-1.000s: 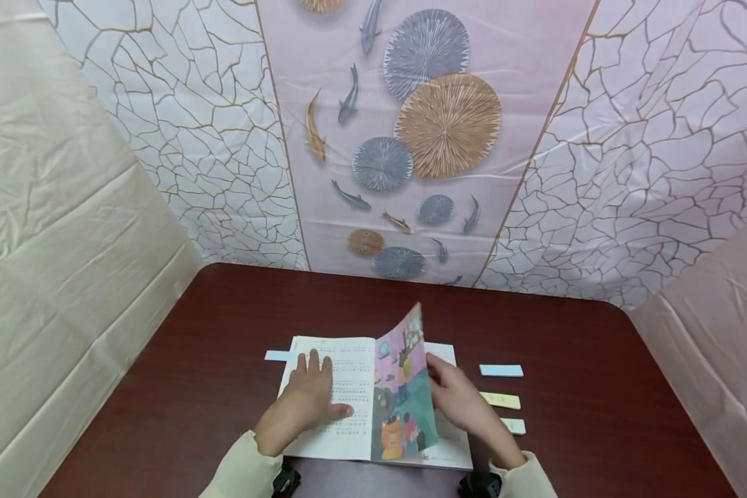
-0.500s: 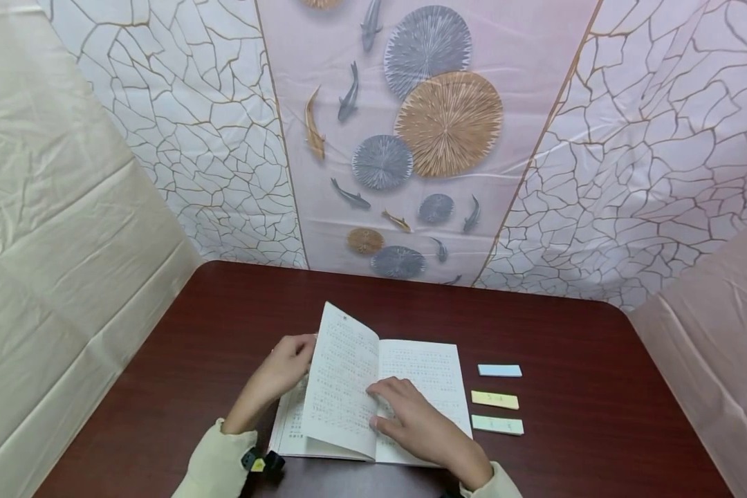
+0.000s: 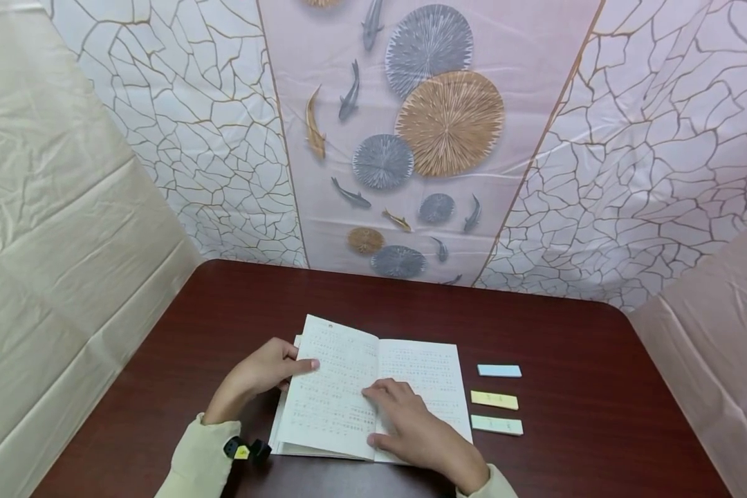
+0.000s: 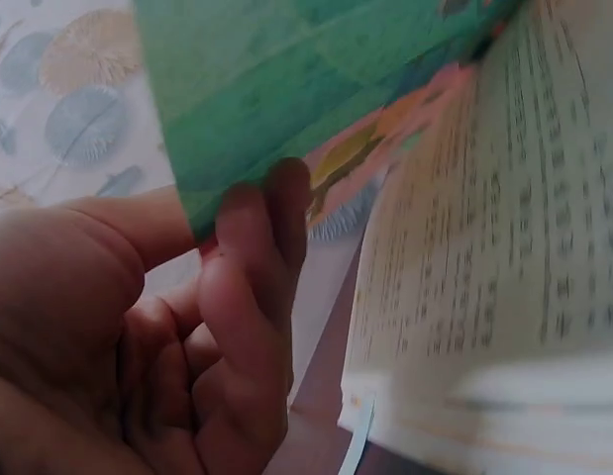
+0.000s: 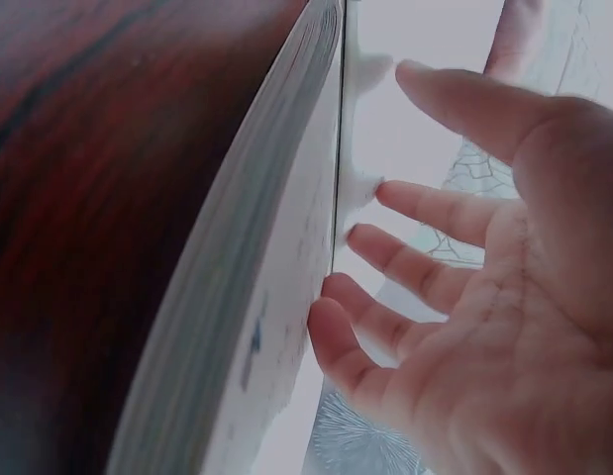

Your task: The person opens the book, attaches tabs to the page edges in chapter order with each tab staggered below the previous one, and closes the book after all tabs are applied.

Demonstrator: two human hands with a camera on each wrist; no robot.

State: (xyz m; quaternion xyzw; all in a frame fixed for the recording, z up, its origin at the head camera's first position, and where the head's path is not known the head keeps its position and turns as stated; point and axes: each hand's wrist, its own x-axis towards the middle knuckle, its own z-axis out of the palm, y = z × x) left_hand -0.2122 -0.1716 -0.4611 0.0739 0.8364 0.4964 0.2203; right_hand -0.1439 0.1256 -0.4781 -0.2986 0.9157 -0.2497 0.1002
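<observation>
"Fingers (image 4: 237, 307) first: what is the left hand (image 3: 264, 370) doing with them?"

"They're clamped on the lifted leaf (image 3: 333, 394) of the book (image 3: 426, 366), out at its left side. Thumb on the printed face, the others underneath. From the left wrist you can see them against a green picture on that underside."

"And the right hand (image 3: 417, 429)?"

"Its fingers are apart and grip nothing. The hand lies over the middle fold and part of the right-hand page. I can't tell whether every tip meets the paper."

"Where's the book itself?"

"Open on the dark red-brown counter (image 3: 566, 387), on the person's side of it, with a hand on either half. Rows of small print run down both facing pages, too small to read. Below the lifted leaf, the edge of the pages under it shows on the left."

"Anything tucked in it?"

"A pale strip (image 4: 359, 437) pokes out from the page edges in the left wrist view."

"And off to the right?"

"Three paper strips, apart from one another in a column: a blue strip (image 3: 499, 371) farthest away, a yellow strip (image 3: 494, 400) in the middle, a green strip (image 3: 496, 425) nearest the person. The green one's end sits just beside the book; whether they touch, I can't say."
</observation>
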